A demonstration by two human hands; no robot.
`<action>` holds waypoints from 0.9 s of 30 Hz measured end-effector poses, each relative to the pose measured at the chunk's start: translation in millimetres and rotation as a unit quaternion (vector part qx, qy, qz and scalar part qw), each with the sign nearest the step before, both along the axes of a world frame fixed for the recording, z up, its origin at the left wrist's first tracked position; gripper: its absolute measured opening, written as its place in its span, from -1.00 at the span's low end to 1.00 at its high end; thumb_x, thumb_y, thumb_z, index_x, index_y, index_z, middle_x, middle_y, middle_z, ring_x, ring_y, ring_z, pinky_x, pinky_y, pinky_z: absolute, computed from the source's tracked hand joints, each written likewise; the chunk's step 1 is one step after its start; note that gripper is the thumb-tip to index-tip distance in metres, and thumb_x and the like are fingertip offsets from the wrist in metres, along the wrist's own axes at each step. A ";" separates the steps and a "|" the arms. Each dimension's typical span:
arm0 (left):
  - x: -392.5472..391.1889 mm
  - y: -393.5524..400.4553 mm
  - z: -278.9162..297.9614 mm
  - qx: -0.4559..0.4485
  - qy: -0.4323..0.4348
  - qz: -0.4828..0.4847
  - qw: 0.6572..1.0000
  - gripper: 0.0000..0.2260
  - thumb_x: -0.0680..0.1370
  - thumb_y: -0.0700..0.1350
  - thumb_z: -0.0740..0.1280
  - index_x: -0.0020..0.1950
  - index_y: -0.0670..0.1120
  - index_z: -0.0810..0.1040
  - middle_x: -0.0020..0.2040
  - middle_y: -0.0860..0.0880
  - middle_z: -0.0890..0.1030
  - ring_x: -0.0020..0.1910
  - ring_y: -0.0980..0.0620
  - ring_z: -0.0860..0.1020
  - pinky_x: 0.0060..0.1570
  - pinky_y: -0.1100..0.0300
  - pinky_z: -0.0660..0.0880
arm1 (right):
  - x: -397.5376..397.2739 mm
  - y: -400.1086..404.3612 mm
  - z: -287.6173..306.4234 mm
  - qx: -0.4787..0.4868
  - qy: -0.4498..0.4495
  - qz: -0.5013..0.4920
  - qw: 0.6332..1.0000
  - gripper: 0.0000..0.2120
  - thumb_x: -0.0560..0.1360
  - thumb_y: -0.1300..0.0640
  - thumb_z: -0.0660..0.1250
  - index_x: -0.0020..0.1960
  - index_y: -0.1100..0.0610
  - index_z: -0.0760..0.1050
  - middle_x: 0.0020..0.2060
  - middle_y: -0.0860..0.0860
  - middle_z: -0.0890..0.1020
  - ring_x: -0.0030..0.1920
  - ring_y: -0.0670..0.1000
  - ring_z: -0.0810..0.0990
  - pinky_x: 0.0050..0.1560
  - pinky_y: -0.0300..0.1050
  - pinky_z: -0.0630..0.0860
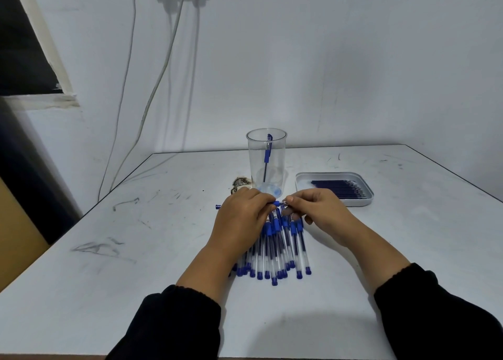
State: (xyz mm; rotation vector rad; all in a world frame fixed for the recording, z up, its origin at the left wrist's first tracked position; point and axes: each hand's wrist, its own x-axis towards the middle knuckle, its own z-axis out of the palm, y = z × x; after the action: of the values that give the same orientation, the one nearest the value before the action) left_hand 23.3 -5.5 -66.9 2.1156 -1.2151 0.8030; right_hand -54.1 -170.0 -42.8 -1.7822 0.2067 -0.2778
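Held thing: a clear-barrelled blue pen (pixel 277 203) lies crosswise at the centre of the frame, just above the pile.
Left hand: the left hand (pixel 242 218) curls its fingers round the barrel, and only the blue end plug pokes out to its left.
Right hand: the right hand (pixel 318 212) pinches the tip end, so the two hands nearly meet.
Slip risk: a loose pinch may drop the small tip end into the heap of blue-capped clear pens (pixel 277 251) below, where it would be hard to find.
Knock risk: the tall clear plastic cup (pixel 280 163), holding one blue pen (pixel 267 155), stands just behind the knuckles, and a forward jerk could tip it.
Tray risk: a wide swing of the right arm might nudge the pale grey rounded tray (pixel 353 202) of dark blue refills (pixel 337 188) at centre right.
Roll risk: pens disturbed by the left wrist could roll across the scuffed white table (pixel 136 251).
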 end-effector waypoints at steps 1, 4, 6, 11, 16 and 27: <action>-0.4 0.2 0.2 0.000 0.000 0.000 1.000 -0.87 0.51 -0.15 0.38 0.03 -0.12 0.63 -0.12 -0.04 0.64 -0.14 -0.03 0.55 -0.19 0.04 0.54 | -0.4 -0.8 0.4 -0.001 -0.005 0.004 1.000 -0.89 0.53 0.22 0.35 -0.02 0.21 0.63 -0.26 0.06 0.70 -0.36 -0.13 0.55 -0.40 -0.37 0.41; -1.6 0.0 1.0 0.000 0.005 -0.003 1.000 -0.88 0.52 -0.15 0.38 0.03 -0.11 0.63 -0.13 -0.03 0.64 -0.15 -0.02 0.54 -0.19 0.03 0.53 | -1.4 -5.0 1.0 -0.031 -0.012 0.006 0.999 -0.91 0.46 0.26 0.42 -0.05 0.15 0.65 -0.26 0.02 0.71 -0.33 -0.16 0.58 -0.36 -0.36 0.42; -1.4 -0.5 1.0 0.002 0.007 -0.004 1.000 -0.88 0.52 -0.15 0.38 0.04 -0.11 0.63 -0.13 -0.03 0.63 -0.15 -0.02 0.54 -0.19 0.03 0.53 | -1.4 -7.2 1.3 -0.034 -0.014 0.003 0.999 -0.88 0.42 0.29 0.46 -0.08 0.14 0.66 -0.27 -0.02 0.70 -0.32 -0.19 0.60 -0.36 -0.39 0.42; -0.9 0.2 0.5 0.000 0.008 0.000 1.000 -0.88 0.52 -0.14 0.37 0.02 -0.11 0.63 -0.14 -0.03 0.63 -0.15 -0.03 0.54 -0.20 0.03 0.52 | -1.4 -11.6 2.0 -0.015 -0.028 -0.003 0.999 -0.84 0.36 0.37 0.48 -0.12 0.16 0.66 -0.27 0.01 0.69 -0.33 -0.20 0.59 -0.34 -0.41 0.43; 0.4 0.3 0.3 -0.004 0.009 0.001 1.000 -0.88 0.52 -0.14 0.37 0.01 -0.13 0.64 -0.13 -0.04 0.64 -0.15 -0.03 0.56 -0.17 0.04 0.54 | -2.5 -29.1 4.2 -0.017 -0.016 -0.040 0.999 -0.85 0.45 0.35 0.41 -0.09 0.13 0.66 -0.25 -0.03 0.69 -0.29 -0.19 0.62 -0.30 -0.40 0.48; 3.1 0.2 -2.1 0.000 0.013 0.003 1.000 -0.88 0.52 -0.13 0.36 0.00 -0.12 0.64 -0.15 -0.04 0.64 -0.16 -0.04 0.55 -0.19 0.02 0.53 | 0.7 -40.1 -12.7 -0.361 0.080 -0.073 0.926 -0.86 0.44 0.19 0.36 -0.17 0.01 0.67 -0.18 -0.07 0.65 -0.12 -0.09 0.59 -0.04 -0.15 0.53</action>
State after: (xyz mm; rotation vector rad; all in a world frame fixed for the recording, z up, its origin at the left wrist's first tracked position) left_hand 26.4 -5.4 -69.0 2.1235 -1.1963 0.7761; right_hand -53.4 -210.2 -55.4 -2.5328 0.3915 -0.3427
